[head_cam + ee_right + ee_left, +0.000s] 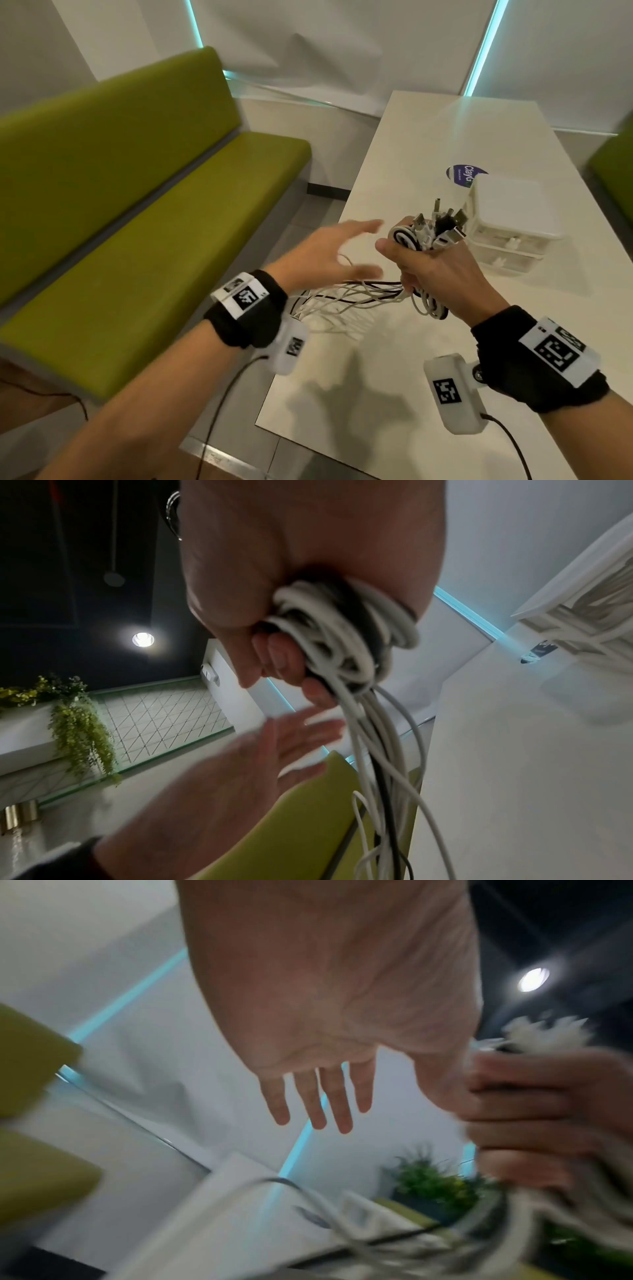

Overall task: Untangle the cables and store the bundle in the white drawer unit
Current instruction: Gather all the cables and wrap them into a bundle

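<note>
Right hand (442,270) fingers clamp round the cables (424,236), plugs sticking up above the fist, strands trailing below; left hand (329,257) fingers straight and apart, just beside; drawer unit (510,222) beyond the knuckles

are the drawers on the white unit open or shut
Shut: in the head view both drawers sit flush in the unit, while the right hand grips the cables.

Black wristbands (246,308) carry white marker-tagged camera boxes (454,394), cabled.

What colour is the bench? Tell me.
Olive green bench; clearest in the head view.
</note>
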A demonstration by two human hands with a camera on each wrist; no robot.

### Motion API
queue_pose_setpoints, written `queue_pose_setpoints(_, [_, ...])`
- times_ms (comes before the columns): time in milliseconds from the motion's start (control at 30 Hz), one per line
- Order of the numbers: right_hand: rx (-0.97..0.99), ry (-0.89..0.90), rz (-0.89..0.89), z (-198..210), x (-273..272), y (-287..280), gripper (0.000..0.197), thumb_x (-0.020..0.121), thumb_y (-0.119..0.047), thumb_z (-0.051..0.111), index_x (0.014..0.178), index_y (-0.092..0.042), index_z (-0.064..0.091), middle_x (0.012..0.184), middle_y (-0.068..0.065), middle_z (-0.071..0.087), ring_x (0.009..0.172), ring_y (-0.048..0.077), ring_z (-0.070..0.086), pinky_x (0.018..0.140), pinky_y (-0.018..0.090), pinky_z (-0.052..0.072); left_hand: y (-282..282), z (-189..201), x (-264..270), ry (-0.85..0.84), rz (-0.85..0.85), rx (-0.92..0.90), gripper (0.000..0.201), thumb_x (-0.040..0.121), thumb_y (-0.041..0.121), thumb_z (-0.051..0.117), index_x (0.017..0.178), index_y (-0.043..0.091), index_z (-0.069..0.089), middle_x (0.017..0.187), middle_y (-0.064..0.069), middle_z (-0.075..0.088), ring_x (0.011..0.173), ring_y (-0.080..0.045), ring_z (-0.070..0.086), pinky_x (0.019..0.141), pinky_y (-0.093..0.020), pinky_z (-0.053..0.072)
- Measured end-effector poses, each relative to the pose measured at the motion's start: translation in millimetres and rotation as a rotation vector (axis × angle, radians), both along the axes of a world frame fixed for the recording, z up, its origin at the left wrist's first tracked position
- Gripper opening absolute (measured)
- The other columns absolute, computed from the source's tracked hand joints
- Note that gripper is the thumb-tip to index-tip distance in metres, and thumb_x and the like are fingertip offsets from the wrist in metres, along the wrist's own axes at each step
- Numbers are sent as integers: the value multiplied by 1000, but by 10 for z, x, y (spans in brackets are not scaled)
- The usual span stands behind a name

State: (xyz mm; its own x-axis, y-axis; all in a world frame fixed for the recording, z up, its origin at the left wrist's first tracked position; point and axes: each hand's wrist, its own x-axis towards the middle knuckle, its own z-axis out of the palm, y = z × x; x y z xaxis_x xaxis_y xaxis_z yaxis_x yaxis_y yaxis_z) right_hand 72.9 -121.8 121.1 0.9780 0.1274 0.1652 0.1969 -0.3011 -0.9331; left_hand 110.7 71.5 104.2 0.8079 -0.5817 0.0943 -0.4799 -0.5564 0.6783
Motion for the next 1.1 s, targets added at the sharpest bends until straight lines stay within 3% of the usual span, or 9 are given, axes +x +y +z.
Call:
queue_pose_setpoints(100, [91,37,-23,34,-80,-80,32,86,-25,72,65,-12,54,47,4,46,46,20,48,58,33,42,-448,-22,-184,139,-164,-5,33,78,45,76,100,46,52,102,20,62,100,0,57,93,-27,45])
queue_pose_setpoints(167, [140,63,-6,54,-140,-164,32,87,-23,72,67,-9,51,47,0,43,45,18,44,56,34,41,-603,-112,-245,235,-161,42,17,84,44,71,84,39,55,78,17,57,74,-1,55,75,-25,44])
queue_pose_setpoints(300, [217,113,42,27,-251,-339,35,89,-17,69,71,0,44,45,-2,35,40,17,33,51,37,38,-763,-276,-361,242,-222,158,37,94,46,56,70,19,47,56,8,38,49,-4,38,54,-22,29])
queue_pose_setpoints(433, [100,115,24,-32,-320,-438,35,89,-20,70,72,-1,46,47,-1,39,44,20,38,51,33,38,-866,-346,-400,199,-185,165,41,88,47,65,56,26,49,50,9,45,49,-5,41,53,-22,32])
queue_pose_setpoints(533, [1,84,-56,-35,-341,-548,39,88,-23,71,73,1,44,52,2,41,49,21,40,52,30,36,-853,-395,-336,219,-97,264,47,79,57,68,61,15,62,56,0,59,49,-13,50,56,-27,42])
queue_pose_setpoints(700, [-196,38,-145,-88,-333,-703,41,87,-21,71,58,-25,43,46,-19,49,48,2,48,51,10,35,-887,-487,-342,133,-35,374,49,74,64,68,54,20,57,50,4,55,47,-10,48,58,-28,41])
queue_pose_setpoints(800, [-255,19,-202,-125,-343,-742,36,87,-20,70,59,-29,51,50,-17,54,54,-5,52,54,7,38,-912,-468,-343,78,-4,421,50,74,66,66,54,22,55,49,7,54,47,-7,47,53,-25,37])
queue_pose_setpoints(1000, [-449,15,-148,-71,-390,-836,36,88,-26,68,59,-37,50,63,-15,57,69,12,57,63,22,43,-956,-367,-416,-193,-134,530,50,88,61,53,58,25,37,47,5,35,49,-18,34,56,-31,25])
queue_pose_setpoints(1100, [-324,45,-155,-55,-327,-856,30,87,-27,71,63,-30,54,71,-7,63,75,20,59,73,32,47,-1065,-272,-386,-303,-156,531,45,90,62,49,66,24,42,50,5,34,56,-24,37,57,-32,26])
